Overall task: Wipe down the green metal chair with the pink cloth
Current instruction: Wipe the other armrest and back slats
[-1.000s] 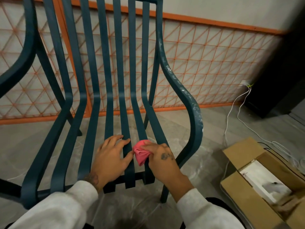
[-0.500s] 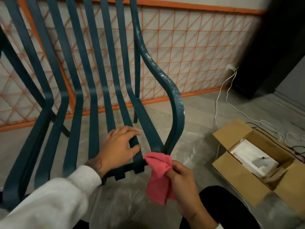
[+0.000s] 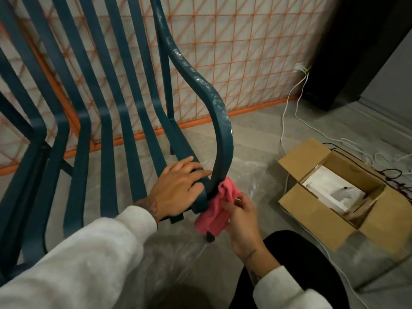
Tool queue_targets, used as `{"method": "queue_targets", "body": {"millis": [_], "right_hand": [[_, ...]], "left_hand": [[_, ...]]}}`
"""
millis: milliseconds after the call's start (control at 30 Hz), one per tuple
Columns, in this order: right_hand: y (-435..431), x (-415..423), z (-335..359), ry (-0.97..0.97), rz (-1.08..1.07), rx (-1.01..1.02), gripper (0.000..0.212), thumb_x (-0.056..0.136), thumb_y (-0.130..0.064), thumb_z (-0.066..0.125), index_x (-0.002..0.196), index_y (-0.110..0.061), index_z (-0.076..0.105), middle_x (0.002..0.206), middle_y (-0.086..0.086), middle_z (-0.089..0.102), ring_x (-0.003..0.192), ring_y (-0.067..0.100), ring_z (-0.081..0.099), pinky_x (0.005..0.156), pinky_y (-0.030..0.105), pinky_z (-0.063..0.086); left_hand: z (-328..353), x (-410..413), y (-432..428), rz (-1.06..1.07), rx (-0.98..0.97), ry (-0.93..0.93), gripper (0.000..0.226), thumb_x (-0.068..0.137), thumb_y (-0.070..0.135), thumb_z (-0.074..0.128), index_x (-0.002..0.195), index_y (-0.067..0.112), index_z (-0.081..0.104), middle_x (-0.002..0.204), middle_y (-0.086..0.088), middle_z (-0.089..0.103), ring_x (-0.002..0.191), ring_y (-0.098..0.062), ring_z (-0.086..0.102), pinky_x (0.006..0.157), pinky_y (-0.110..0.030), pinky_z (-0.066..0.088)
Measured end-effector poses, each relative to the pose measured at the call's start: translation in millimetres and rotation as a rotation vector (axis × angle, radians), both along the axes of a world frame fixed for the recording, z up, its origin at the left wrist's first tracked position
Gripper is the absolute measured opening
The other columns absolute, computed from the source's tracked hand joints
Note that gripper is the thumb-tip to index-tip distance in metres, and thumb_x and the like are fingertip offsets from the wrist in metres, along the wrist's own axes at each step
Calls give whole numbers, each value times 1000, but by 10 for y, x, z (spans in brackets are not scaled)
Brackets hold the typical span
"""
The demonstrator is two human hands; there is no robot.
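The dark green metal chair [image 3: 107, 134] with long slats fills the left and middle of the head view. Its right armrest [image 3: 219, 121] curves down to the seat's front corner and carries white dusty marks. My left hand [image 3: 176, 190] lies flat on the front right slats, fingers spread, holding nothing. My right hand [image 3: 242, 216] grips the pink cloth [image 3: 215, 214], which is pressed against the base of the armrest and the front right leg. The cloth hangs bunched and hides part of that leg.
An open cardboard box [image 3: 347, 197] with white contents sits on the floor to the right. White and dark cables [image 3: 296, 101] trail from the wall past the box. An orange lattice panel [image 3: 234, 54] stands behind the chair. Clear plastic sheeting covers the floor.
My right hand pulled the pink cloth off the seat slats and brought it to the base of the right armrest. My left hand slid right along the seat front. The view swung right.
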State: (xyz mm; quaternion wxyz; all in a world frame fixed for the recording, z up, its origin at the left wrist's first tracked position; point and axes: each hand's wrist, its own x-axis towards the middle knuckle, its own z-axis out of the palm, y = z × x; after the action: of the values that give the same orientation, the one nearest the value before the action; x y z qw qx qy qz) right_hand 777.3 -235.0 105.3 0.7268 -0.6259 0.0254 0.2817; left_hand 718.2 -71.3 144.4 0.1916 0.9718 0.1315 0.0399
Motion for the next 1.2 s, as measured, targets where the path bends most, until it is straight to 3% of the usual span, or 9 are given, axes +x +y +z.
{"method": "queue_targets", "body": {"millis": [200,367,467,567,633,767,867,1000,1200], "right_hand": [[66,-41,256,-394,-47,73,13,94,-5,59,99,-16,65,88,-8,69,77,3,64,66,16,51],[84,-57,465,-498,-105,101,21,95,-7,57,103,-24,66,96,-5,68,87,11,64,69,18,52],[67,47,639,-661,-150,106,27,93,-9,62,108,-31,67,107,-3,64,99,10,62,82,24,53],[106,222,892,-835,-147,124,34,88,-4,65,111,-29,68,122,-3,61,113,4,57,91,16,48],[189,325,1036,-926,-90,90,36,89,-6,66,117,-29,69,129,-9,62,117,6,57,93,19,48],[248,352,1076,-1117,-51,-82,49,91,-10,64,120,-49,61,128,-28,59,111,6,55,88,15,46],[122,212,900,-1181,-105,-139,48,90,-11,66,123,-44,59,119,-42,53,100,12,60,78,19,51],[109,216,904,-1306,-162,-218,49,86,-5,71,125,-31,59,120,-20,59,98,15,57,77,15,46],[288,362,1274,-1386,-100,-316,32,90,-16,66,119,-28,69,103,-8,73,86,14,50,72,20,45]], "left_hand": [[-17,30,12,-11,30,19,45,104,40,36,148,44,37,156,18,32,151,-6,6,119,-35,6],[-2,37,64,-11,-70,31,42,105,41,35,147,48,36,156,19,32,150,-5,6,123,-38,3],[-2,45,73,-5,-101,38,41,105,44,33,146,50,36,157,19,30,150,-4,5,123,-37,-1],[15,58,83,-7,-138,51,41,105,44,33,145,50,36,157,20,30,151,-5,4,123,-38,-1],[28,70,94,-14,-163,58,42,105,40,36,146,50,36,156,20,31,151,-5,5,123,-38,-1],[26,84,119,-22,-163,60,44,104,31,41,145,47,39,156,19,32,151,-6,4,121,-34,-2],[-16,77,138,-41,-108,75,43,104,33,41,145,46,40,159,18,27,151,-6,1,120,-34,-3],[-34,79,132,-36,-88,69,42,104,36,40,145,48,40,159,20,26,151,-5,0,121,-34,-2],[-21,48,135,-49,-90,49,41,105,37,40,145,47,41,158,20,26,152,-6,0,123,-37,2]]}}
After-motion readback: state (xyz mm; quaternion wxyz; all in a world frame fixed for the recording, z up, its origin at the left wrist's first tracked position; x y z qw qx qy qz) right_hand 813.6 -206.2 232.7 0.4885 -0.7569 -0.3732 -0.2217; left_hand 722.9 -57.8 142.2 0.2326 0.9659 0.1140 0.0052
